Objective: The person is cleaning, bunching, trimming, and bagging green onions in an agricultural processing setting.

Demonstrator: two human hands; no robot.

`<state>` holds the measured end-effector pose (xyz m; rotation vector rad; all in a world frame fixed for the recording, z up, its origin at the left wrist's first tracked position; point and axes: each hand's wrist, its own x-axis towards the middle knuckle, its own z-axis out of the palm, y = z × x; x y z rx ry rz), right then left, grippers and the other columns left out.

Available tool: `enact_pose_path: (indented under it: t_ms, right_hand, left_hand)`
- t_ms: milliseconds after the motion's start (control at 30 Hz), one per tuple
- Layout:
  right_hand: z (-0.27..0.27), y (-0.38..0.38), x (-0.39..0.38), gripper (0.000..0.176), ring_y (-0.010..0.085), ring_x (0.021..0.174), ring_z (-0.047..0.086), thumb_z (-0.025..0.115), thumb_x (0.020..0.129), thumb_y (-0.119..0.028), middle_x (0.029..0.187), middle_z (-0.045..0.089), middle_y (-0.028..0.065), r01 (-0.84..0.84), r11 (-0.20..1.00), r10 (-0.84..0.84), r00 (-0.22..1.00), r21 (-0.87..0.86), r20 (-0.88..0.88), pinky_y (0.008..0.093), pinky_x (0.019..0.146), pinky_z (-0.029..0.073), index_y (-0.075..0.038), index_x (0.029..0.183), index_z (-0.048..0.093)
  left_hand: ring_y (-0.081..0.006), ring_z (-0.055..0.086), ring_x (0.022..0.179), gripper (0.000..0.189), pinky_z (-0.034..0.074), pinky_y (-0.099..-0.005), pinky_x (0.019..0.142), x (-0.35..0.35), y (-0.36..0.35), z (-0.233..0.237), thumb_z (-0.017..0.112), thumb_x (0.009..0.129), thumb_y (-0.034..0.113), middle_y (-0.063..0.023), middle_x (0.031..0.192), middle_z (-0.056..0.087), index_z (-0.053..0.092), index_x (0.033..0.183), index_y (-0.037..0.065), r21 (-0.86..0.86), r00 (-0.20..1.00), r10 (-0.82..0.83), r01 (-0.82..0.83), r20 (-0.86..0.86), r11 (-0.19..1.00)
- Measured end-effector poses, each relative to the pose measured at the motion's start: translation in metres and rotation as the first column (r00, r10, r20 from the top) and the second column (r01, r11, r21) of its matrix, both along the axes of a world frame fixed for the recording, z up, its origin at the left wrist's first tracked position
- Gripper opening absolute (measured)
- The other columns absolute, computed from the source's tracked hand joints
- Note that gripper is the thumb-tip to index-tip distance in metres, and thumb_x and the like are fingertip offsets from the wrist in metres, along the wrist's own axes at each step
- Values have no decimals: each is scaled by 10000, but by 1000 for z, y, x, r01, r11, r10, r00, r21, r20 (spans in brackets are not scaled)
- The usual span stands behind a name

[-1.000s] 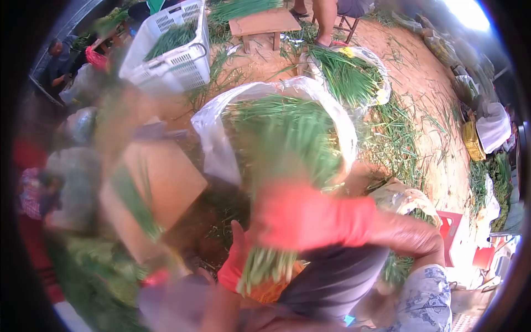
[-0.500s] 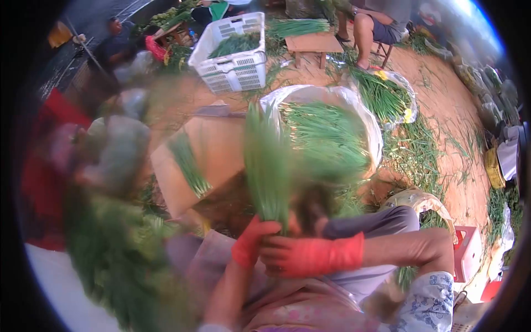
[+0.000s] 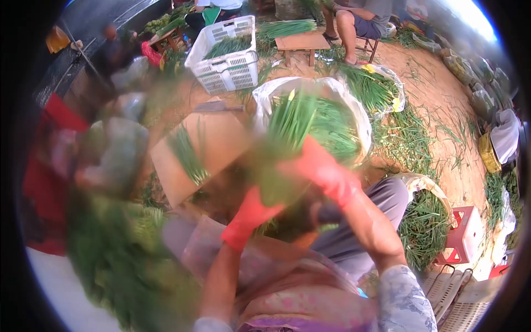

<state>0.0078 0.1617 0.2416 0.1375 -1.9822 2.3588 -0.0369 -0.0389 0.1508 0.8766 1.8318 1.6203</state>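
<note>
Both my hands wear red gloves. My left hand [image 3: 249,217] grips the lower end of a bundle of green chives [image 3: 285,138], which stands tilted up toward the far side. My right hand [image 3: 321,172] is wrapped around the same bundle higher up, on its right side. The picture is blurred by motion, so the fingers are hard to make out. Behind the bundle stands a white plastic bag [image 3: 264,99] full of chives.
A low wooden board [image 3: 221,141] with a few chives lies to the left. A white crate [image 3: 224,61] of greens, a small wooden stool [image 3: 301,41] and a seated person [image 3: 359,22] are farther off. A red stool [image 3: 463,235] stands right; chives litter the dirt floor.
My right hand has moved from lying across below the bundle to gripping it higher up. The bundle has tilted to the right, toward the white bag.
</note>
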Motion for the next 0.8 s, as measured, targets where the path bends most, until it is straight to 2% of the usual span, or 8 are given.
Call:
enact_pose_path:
  t_ms: [200,367,567,633,700,733,767,800]
  right_hand:
    - [0,-54,-15,210,114,759,650,797,852,-173,869,712,31,215,968,-230,967,130,113,295,738,536,-34,975,699]
    - [-6,-90,-46,156,74,662,596,684,959,-201,740,654,-3,112,978,-111,994,174,-12,261,602,475,-46,939,698]
    - [-26,-108,-88,155,40,660,553,662,983,-221,729,642,-36,101,929,-118,993,356,26,227,593,438,-74,1009,705]
    - [-71,-113,-94,150,115,694,573,669,959,-148,782,639,44,125,952,-132,991,280,5,291,640,482,-46,1068,659]
    - [-165,-109,-106,214,295,776,615,694,893,-95,857,650,140,88,932,-84,996,353,-26,342,694,508,-49,1095,639]
    - [-211,-107,-112,261,384,817,636,707,860,-68,895,656,187,72,919,-60,997,388,-42,367,720,522,-50,1109,629]
    - [-293,-109,-121,301,421,856,634,706,838,-50,922,659,207,209,632,22,958,746,-287,383,720,528,-57,1129,629]
    - [-319,-108,-120,272,367,838,635,706,856,-68,904,662,174,193,696,-53,974,691,-218,377,721,526,-52,1118,634]
  left_hand:
    - [-156,626,1071,505,493,-340,953,4,-14,-48,771,808,93,-64,1147,686,589,1274,27,-14,960,224,-229,-168,973]
    - [-150,626,1079,570,485,-336,972,-14,-26,-59,819,770,86,-58,1185,679,575,1280,15,50,946,286,-281,-156,958]
    - [-219,457,1382,886,359,-354,1146,-39,-122,-42,851,720,113,-146,1441,527,419,1486,13,-56,790,504,-555,-348,830]
    - [-226,452,1390,852,346,-357,1158,-32,-134,-40,814,755,91,-153,1439,528,410,1501,12,-33,710,634,-674,-306,738]
    - [-226,489,1354,762,356,-353,1147,-30,-128,-35,756,808,46,-150,1409,556,428,1495,19,21,566,787,-809,-245,588]
    - [-219,521,1312,710,381,-346,1123,-31,-126,-37,730,824,26,-141,1371,584,455,1478,24,-20,600,783,-796,-164,605]
    - [-212,553,1270,661,405,-340,1099,-30,-121,-38,705,840,6,-132,1333,612,482,1462,30,-57,626,775,-780,-80,624]
    - [-204,585,1228,616,429,-334,1076,-29,-117,-37,679,856,-15,-123,1294,641,509,1445,35,-87,650,760,-757,10,648]
